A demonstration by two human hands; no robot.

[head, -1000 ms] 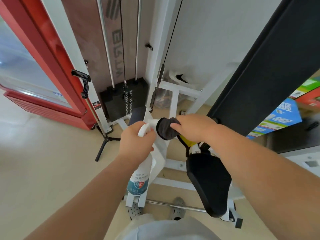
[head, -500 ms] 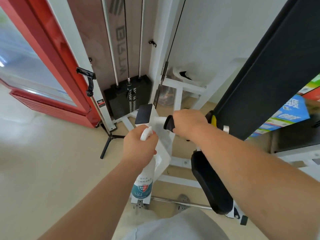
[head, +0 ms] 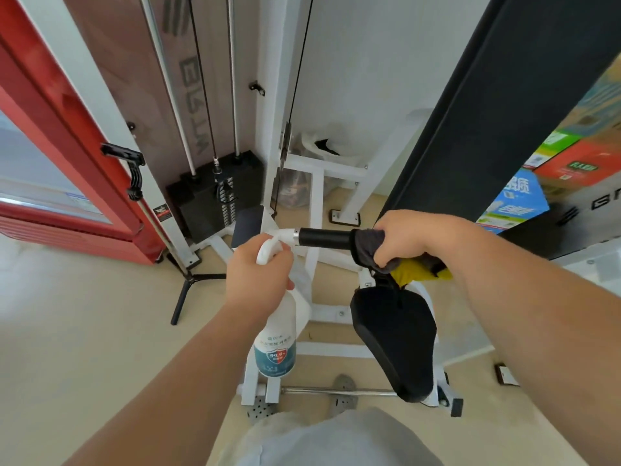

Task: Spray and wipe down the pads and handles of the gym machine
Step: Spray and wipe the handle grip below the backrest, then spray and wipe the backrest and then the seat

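Note:
My left hand [head: 258, 270] grips the neck of a white spray bottle [head: 275, 344] with a blue label, held upright beside the machine's white frame [head: 314, 264]. My right hand [head: 408, 238] presses a grey cloth [head: 364, 247] with a yellow side around the right end of a black rubber handle [head: 324, 237]. The bare left part of the handle shows between my hands. Below my right hand the black seat pad [head: 396, 341] tilts downward. A long black back pad [head: 504, 105] rises at the upper right.
The black weight stack [head: 208, 196] with guide rods and cable stands behind the handle. A red-framed glass cabinet [head: 50, 169] is at left, a black tripod foot [head: 188, 290] on the beige floor. Colourful boxes [head: 544, 183] sit at right. My grey sandals [head: 342, 395] touch the footbar.
My right hand has slid the cloth rightward along the handle, uncovering its black grip. The left hand has kept the bottle close by the handle's left end.

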